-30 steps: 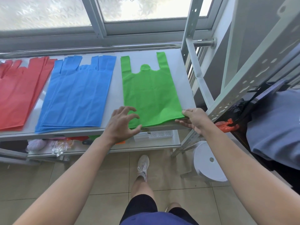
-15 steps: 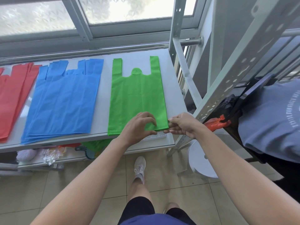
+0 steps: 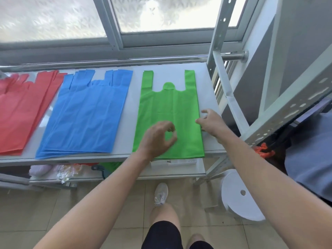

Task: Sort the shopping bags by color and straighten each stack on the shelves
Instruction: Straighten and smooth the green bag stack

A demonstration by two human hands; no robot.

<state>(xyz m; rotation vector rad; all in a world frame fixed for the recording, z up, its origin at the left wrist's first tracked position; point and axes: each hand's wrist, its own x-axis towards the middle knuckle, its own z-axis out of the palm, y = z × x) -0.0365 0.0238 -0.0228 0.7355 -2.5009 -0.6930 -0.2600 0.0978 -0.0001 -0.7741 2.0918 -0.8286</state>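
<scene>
A green bag stack (image 3: 168,108) lies flat at the right end of the white shelf (image 3: 129,105), handles toward the window. To its left sit a fanned blue stack (image 3: 86,114) and a fanned red stack (image 3: 21,108). My left hand (image 3: 158,137) hovers over the green stack's lower middle, fingers curved, tips down on the fabric. My right hand (image 3: 210,123) rests at the stack's right edge, fingers loosely bent and touching the edge.
A grey slotted upright (image 3: 219,51) and a diagonal brace stand just right of the shelf. A lower shelf (image 3: 176,169) holds mixed items. A white stool (image 3: 239,194) stands on the tiled floor. Grey cloth (image 3: 309,153) hangs at far right.
My right hand let go of the green stack's bottom right corner and slid up its right edge. My left hand moved further onto the stack. The camera shifted closer.
</scene>
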